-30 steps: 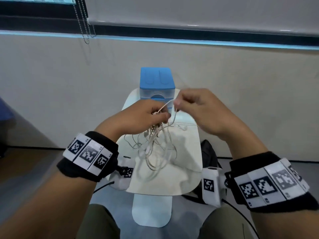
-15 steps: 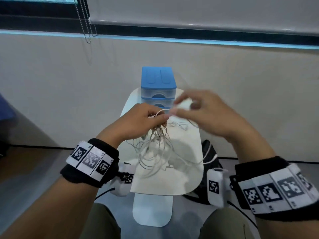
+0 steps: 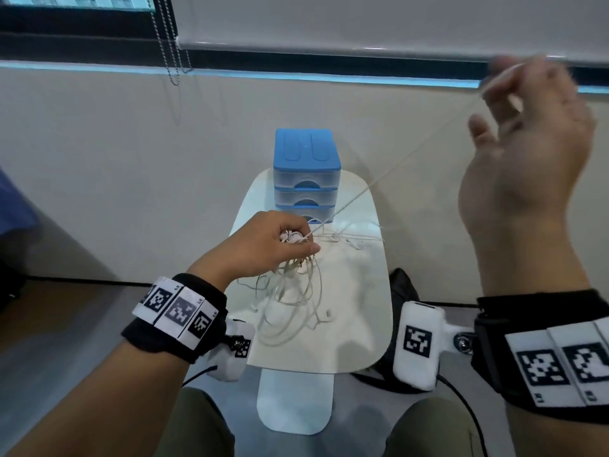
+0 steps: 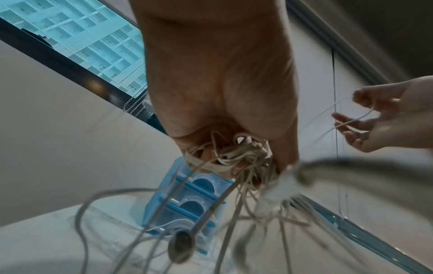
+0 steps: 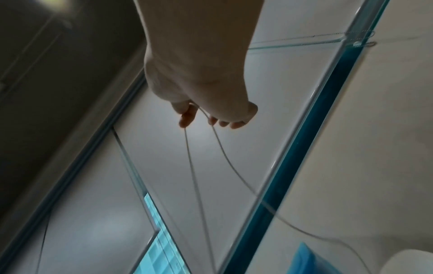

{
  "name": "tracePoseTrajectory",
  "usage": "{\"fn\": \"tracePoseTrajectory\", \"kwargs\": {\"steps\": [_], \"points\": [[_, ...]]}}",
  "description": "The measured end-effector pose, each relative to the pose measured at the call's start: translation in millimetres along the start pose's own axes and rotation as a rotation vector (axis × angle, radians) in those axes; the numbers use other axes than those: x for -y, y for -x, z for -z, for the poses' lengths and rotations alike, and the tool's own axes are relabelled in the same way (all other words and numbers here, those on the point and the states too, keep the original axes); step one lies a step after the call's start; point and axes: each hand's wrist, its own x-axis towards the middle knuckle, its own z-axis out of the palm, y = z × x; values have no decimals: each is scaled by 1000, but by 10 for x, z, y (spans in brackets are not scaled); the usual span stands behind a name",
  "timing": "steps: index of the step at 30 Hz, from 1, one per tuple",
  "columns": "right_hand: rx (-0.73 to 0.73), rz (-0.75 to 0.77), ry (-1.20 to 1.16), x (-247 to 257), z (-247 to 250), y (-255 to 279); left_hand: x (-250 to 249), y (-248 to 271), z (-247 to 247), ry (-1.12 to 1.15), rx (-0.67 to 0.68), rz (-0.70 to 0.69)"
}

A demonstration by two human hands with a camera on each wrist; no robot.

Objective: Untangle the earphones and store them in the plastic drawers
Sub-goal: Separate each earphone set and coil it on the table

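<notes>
A person's knees fill the bottom of the head view, with marker-tagged black wristbands (image 3: 179, 311) on both forearms at lower left and lower right. Just beyond, at frame centre, stands a small white table (image 3: 359, 328). Loose loops of the earphones (image 3: 290, 291) hang over its near half, and a few strands with earbuds lie on the tabletop to the right of the left hand (image 3: 267, 242).

That hand, at centre frame, is clenched around the knotted core of the tangle; the left wrist view shows the wires bunched between curled fingers (image 4: 284, 153) and palm, with loops and a round earbud dangling below.

From the fist one thin cord (image 3: 372, 184) runs taut up to the right hand (image 3: 524, 166), raised high at the upper right of the frame and blurred. The right wrist view shows the cord pinched at the fingertips (image 5: 187, 118), two strands trailing down from them; the remaining fingers are loosely spread.

At the far end of the table, just beyond the left hand, stands the blue-topped drawers (image 3: 306, 179) unit, three clear drawers stacked, all closed. Behind it are a pale wall and, along the top of the frame, a window with a lowered blind and a bead chain (image 3: 169, 51) at upper left.
</notes>
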Motion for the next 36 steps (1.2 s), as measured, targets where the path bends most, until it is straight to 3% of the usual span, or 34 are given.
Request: {"fn": "tracePoseTrajectory", "kwargs": {"steps": [3, 4, 6, 8, 10, 14, 15, 17, 20, 22, 25, 27, 31, 36], "points": [[-109, -104, -466, 58, 167, -24, 90, -6, -35, -21, 15, 21], [-147, -135, -508, 54, 217, -11, 118, -11, -45, -41, 20, 34], [-196, -203, -345, -1, 288, 6, 139, -14, -59, -79, 15, 44], [-117, -238, -18, -118, 319, 49, 136, -14, -75, -79, -5, 42], [82, -255, 348, -272, 294, 146, 98, -20, -99, -61, -13, 40], [773, -300, 815, -576, 146, 526, -21, -40, -138, -83, 15, -1], [887, -288, 902, -642, 99, 616, -46, -44, -136, -95, 24, -17], [961, -252, 1046, -739, 27, 705, -82, -46, -126, -116, 36, -36], [926, -226, 1102, -784, -11, 701, -88, -32, -114, -112, 29, -29], [852, -229, 1004, -732, -38, 665, -37, -31, -98, -109, 33, -19], [578, -270, 686, -630, -62, 541, 34, 8, -100, -158, 86, 16], [422, -272, 596, -561, -10, 428, 66, 40, -131, -155, 103, 26], [294, -262, 796, -505, 285, 253, 136, 90, -140, -14, 71, 47], [344, -388, 1288, -684, 833, 203, 169, 173, -80, 143, -11, 80]]}}
